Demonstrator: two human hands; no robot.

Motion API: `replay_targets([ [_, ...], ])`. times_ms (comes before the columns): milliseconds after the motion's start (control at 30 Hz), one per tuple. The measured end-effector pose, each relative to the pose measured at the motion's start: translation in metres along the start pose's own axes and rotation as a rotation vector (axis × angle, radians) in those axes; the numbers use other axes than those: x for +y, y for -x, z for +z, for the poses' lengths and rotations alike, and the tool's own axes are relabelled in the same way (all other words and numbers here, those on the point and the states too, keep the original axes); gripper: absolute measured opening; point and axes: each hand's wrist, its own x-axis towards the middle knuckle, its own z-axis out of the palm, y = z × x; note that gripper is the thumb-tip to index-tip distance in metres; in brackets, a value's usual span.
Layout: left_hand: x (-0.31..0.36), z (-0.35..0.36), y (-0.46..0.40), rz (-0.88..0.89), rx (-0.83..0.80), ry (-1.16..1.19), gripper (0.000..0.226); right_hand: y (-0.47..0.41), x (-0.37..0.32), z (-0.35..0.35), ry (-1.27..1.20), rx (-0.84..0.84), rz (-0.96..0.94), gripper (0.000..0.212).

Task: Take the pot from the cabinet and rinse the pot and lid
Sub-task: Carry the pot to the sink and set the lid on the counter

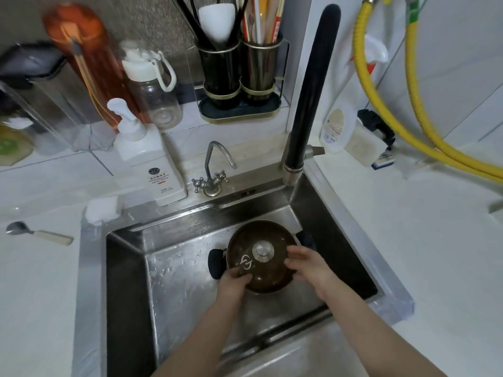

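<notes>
Down in the sink (128, 268), under the black tap (310, 99), sits the pot (215, 263), lid (261, 257) tilted on top. Left hand (235, 281) grips the near rim, right hand (304, 263) clasps the right edge, equally close.

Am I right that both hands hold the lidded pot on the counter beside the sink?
Not quite: the head view shows both hands, left hand and right hand, holding the lidded pot down inside the sink, not on the counter beside it.
</notes>
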Motion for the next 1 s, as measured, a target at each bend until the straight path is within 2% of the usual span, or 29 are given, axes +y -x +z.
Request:
replay_targets([
  [67,0.006,0.006,-0.003,0.062,0.002,-0.074,0.031,0.001,-0.004,-0.001,0.128,-0.004,-0.056,0.04],
  [167,0.009,0.02,-0.016,0.139,0.034,-0.188,0.038,-0.01,-0.009,0.006,0.444,-0.008,-0.173,0.04],
  [233,0.009,0.027,-0.03,0.126,0.064,-0.157,0.042,-0.024,-0.012,0.015,0.629,-0.029,-0.232,0.042],
  [367,0.004,0.027,-0.046,0.085,0.135,-0.056,0.047,-0.055,-0.008,0.039,0.801,-0.042,-0.372,0.051],
  [500,-0.001,0.019,-0.044,0.053,0.142,0.059,0.049,-0.069,-0.005,0.048,1.014,-0.007,-0.494,0.041],
  [567,0.0,0.016,-0.041,0.095,0.146,0.066,0.048,-0.069,-0.007,0.047,1.031,-0.004,-0.529,0.038],
  [700,0.016,0.012,-0.022,0.179,0.205,0.129,0.039,-0.053,-0.025,0.03,1.003,0.041,-0.62,0.045],
  [833,0.036,0.02,-0.006,0.268,0.226,0.137,0.037,-0.028,-0.059,-0.001,0.885,0.096,-0.703,0.047],
  [1000,0.07,0.06,0.022,0.293,0.055,0.228,0.03,-0.012,-0.089,-0.051,0.789,0.219,-0.72,0.047],
])
